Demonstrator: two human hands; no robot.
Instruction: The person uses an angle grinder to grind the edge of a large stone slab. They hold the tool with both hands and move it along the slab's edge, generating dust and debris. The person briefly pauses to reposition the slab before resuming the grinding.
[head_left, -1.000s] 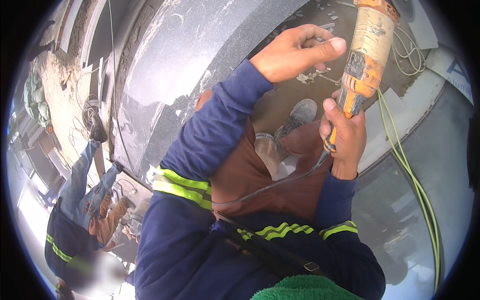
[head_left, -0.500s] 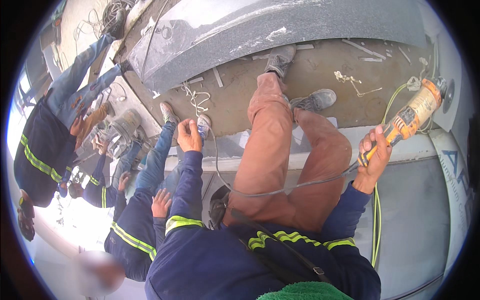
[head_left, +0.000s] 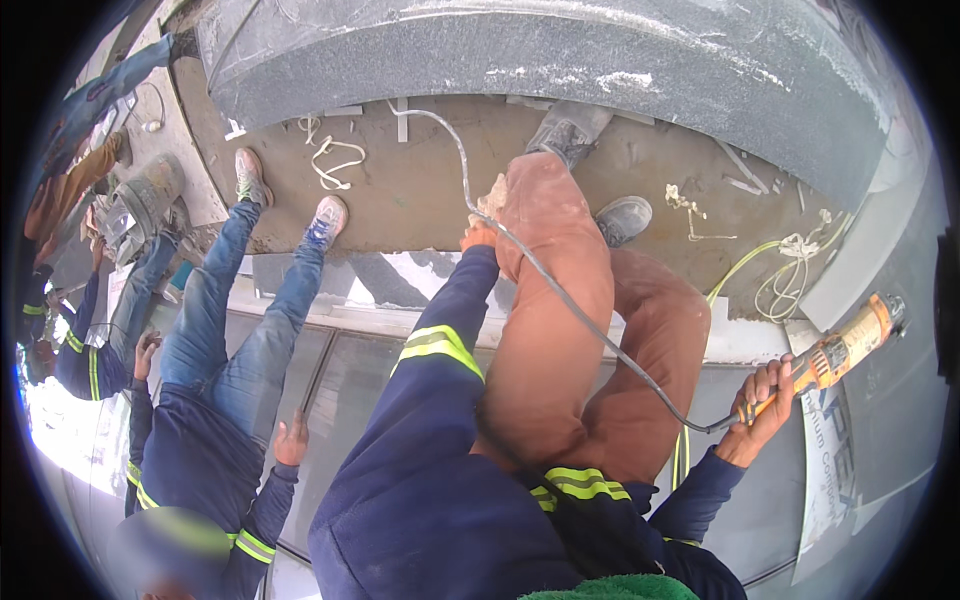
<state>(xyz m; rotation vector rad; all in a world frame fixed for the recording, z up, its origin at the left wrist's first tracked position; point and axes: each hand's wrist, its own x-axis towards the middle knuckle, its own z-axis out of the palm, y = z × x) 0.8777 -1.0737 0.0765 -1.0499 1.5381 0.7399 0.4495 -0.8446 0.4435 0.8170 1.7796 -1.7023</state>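
My right hand (head_left: 764, 402), out to the right, is wrapped round the rear handle of a worn orange-and-yellow angle grinder (head_left: 846, 345). The tool's head points away to the upper right. From its back end a grey power cable (head_left: 590, 310) curves across my legs towards the grey panel. Beside my knee, my left hand (head_left: 480, 236) is low, with the cable passing over or against it. Its fingers are partly hidden and blend with a pale patch, so I cannot tell whether they grip the cable.
A large dusty grey panel (head_left: 400, 60) spans the far side. Pale rope (head_left: 335, 165), offcuts and a yellow-green cord (head_left: 740, 262) lie on the brown floor. A co-worker in jeans (head_left: 235, 320) is close on my left; more people and a bucket (head_left: 150, 190) are beyond.
My left hand has dropped from its raised place towards my knee. My right hand and the grinder have moved lower and to the right. The cable now runs higher across my legs. The view has shifted.
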